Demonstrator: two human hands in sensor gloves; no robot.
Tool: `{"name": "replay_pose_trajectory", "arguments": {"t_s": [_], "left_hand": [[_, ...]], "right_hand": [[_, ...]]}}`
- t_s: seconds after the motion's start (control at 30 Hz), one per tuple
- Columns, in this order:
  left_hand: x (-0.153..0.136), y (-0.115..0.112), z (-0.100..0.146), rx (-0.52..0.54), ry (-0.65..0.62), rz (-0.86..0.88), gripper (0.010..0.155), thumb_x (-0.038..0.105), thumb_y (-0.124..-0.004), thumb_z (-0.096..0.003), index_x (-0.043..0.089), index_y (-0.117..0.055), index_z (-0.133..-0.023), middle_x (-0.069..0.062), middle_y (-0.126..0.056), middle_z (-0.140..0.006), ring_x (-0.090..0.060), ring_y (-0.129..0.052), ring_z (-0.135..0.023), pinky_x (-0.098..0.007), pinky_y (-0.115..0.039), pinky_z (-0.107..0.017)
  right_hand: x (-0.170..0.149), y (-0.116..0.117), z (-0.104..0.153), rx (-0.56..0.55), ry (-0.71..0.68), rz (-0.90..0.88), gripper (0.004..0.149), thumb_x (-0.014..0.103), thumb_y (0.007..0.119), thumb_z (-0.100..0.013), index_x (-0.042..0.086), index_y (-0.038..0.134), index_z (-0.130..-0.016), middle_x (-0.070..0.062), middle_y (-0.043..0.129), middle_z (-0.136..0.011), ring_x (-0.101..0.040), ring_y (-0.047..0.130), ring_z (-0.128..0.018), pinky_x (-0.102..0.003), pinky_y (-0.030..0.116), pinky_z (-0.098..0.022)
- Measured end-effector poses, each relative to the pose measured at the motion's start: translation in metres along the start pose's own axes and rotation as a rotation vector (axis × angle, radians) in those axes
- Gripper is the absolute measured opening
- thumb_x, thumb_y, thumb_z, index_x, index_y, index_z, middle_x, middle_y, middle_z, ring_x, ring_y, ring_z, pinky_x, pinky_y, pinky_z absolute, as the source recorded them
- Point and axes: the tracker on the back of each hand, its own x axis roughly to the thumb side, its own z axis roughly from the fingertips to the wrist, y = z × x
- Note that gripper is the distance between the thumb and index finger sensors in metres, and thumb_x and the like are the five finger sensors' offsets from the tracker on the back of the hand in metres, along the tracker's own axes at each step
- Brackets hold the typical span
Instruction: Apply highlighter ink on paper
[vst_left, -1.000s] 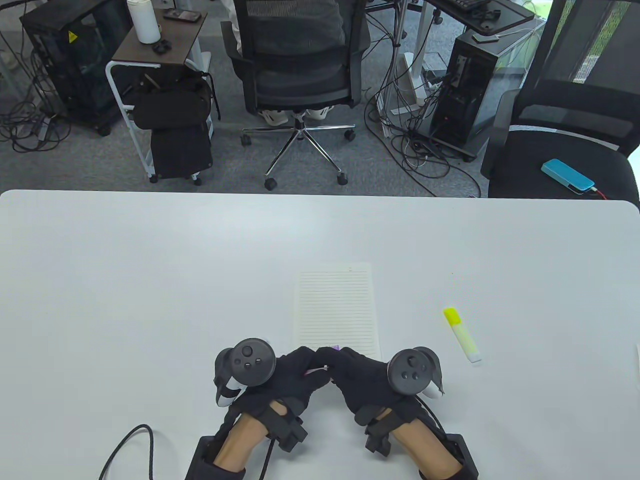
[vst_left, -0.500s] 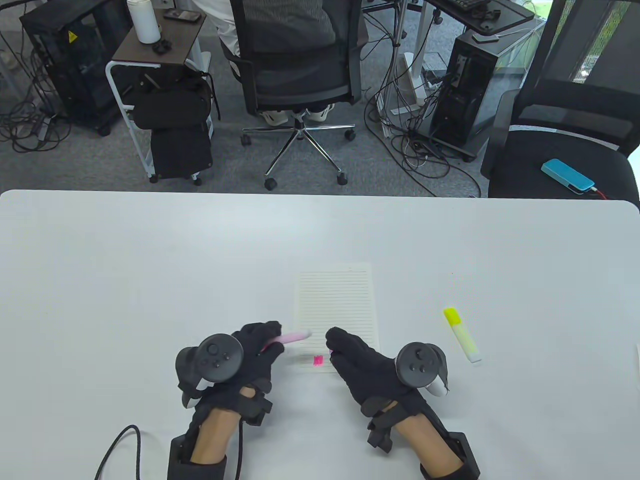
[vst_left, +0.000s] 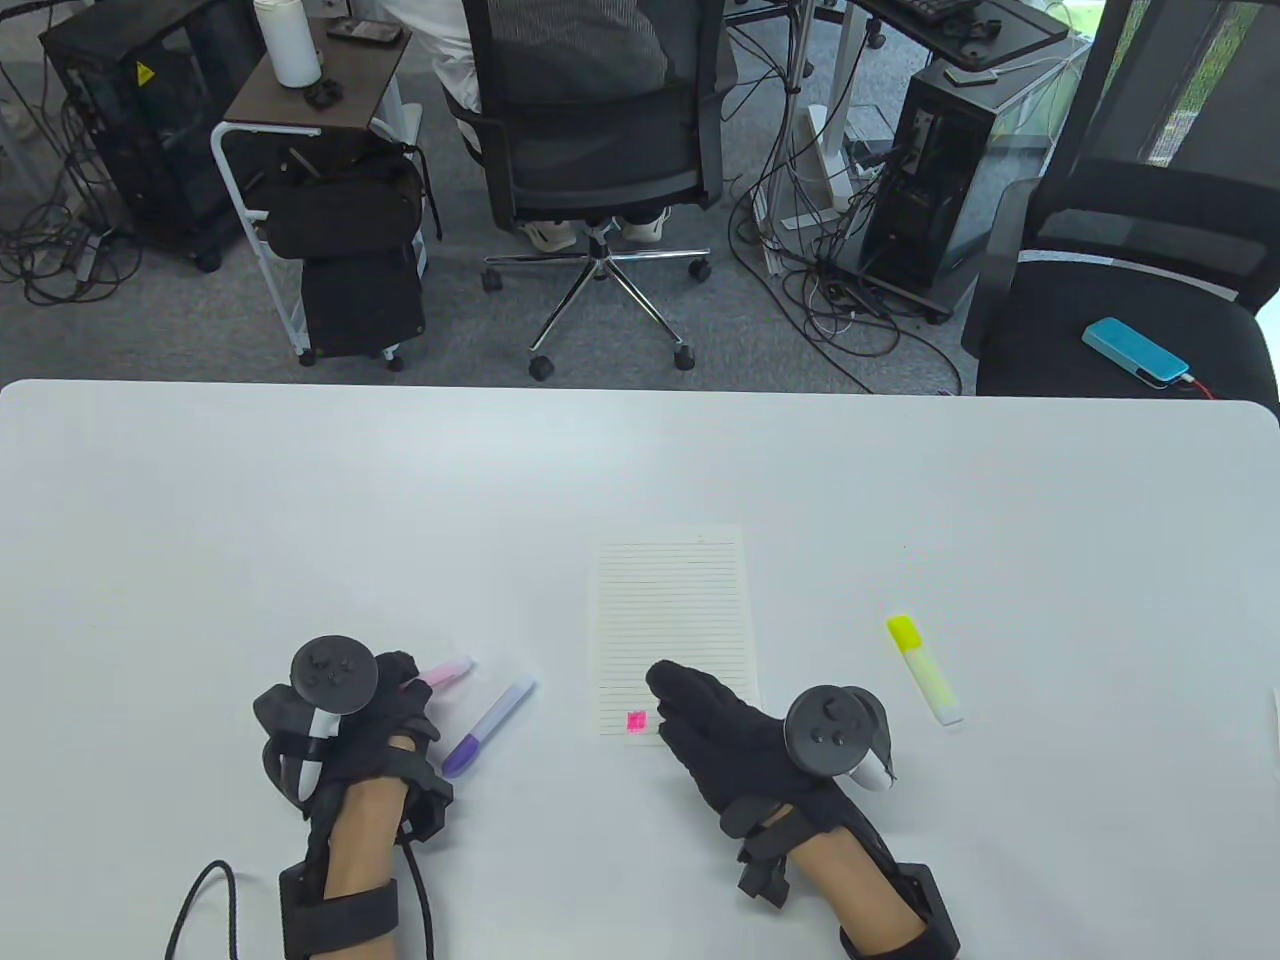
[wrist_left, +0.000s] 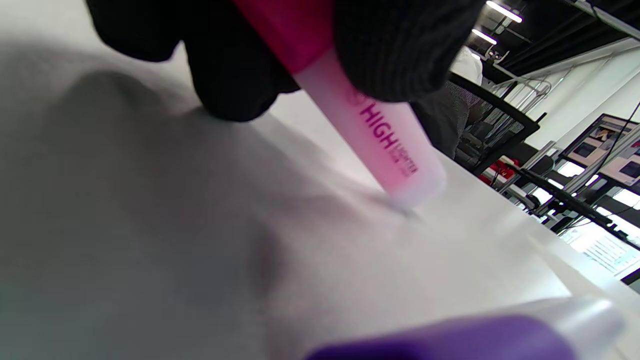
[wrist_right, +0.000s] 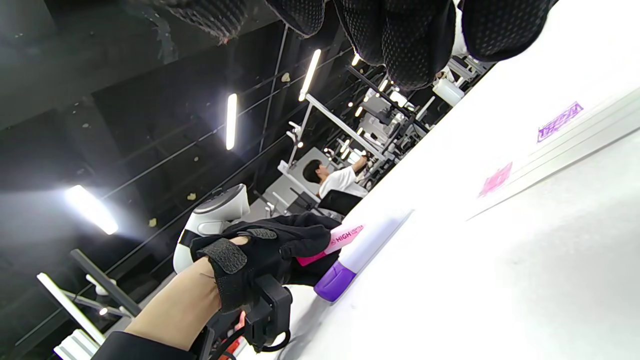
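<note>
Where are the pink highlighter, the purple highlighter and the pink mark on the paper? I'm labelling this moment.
pink highlighter (wrist_left: 385, 145), left wrist view, printed barrel.
purple highlighter (vst_left: 490, 725), table view, mid-barrel.
pink mark (vst_left: 636, 721), table view, its centre.

The sheet of paper (vst_left: 672, 628) lies on the table (vst_left: 300, 500) a little right of centre, toward the near edge. The right hand (vst_left: 720, 735) rests at the paper's near right corner, with the small ink mark (vst_left: 636, 721) just to its left, on the sheet's near edge. To the right of the paper, well apart from it, lies a highlighter (vst_left: 925, 669). To the left of the paper lies a marker (vst_left: 488, 726), set at a slant. Just left of that is the left hand (vst_left: 345, 715), gripping another highlighter (vst_left: 440, 673) whose far end touches the table beside the marker.
</note>
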Motion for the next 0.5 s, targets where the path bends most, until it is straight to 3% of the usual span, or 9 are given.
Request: {"name": "replay_pose_trajectory", "arguments": {"t_s": [0.3, 0.5], "left_hand": [[0.007, -0.010, 0.000, -0.034, 0.027, -0.154, 0.056, 0.039, -0.085, -0.0394, 0.020, -0.077, -0.092, -0.007, -0.063, -0.103, -0.027, -0.077, -0.085, -0.059, -0.059, -0.068], [0.010, -0.007, 0.005, -0.027, -0.026, -0.097, 0.065, 0.042, -0.084, -0.0397, 0.017, -0.068, -0.097, -0.011, -0.057, -0.106, -0.034, -0.073, -0.089, -0.062, -0.055, -0.068]], "right_hand": [[-0.001, -0.009, 0.002, -0.019, 0.014, 0.016, 0.059, 0.045, 0.059, -0.066, 0.019, 0.039, -0.115, -0.026, 0.045, -0.116, -0.054, 0.060, -0.097, -0.070, 0.055, -0.066], [-0.005, -0.018, 0.004, -0.032, 0.036, 0.033, 0.059, 0.045, 0.059, -0.066, 0.019, 0.040, -0.115, -0.026, 0.045, -0.116, -0.054, 0.059, -0.097, -0.070, 0.055, -0.066]]}}
